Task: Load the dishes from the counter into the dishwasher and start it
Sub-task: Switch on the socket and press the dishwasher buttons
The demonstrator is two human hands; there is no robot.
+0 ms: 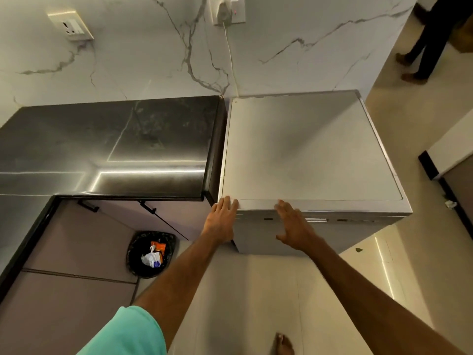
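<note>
The dishwasher has a smooth, matt silvery-grey top with a brighter, metal-looking rim. The counter beside it is dark polished stone, glossy enough to mirror strips of light. The wall is smooth white marble-look slab with grey veins, the cabinets are matt, the floor is glossy pale tile, the bin has a shiny black plastic liner, and the sleeve is teal cloth.

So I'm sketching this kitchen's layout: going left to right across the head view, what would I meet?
From the left: wall socket → bin → left hand → right hand → standing person. The counter and dishwasher are left out, since they overlap these.
</note>
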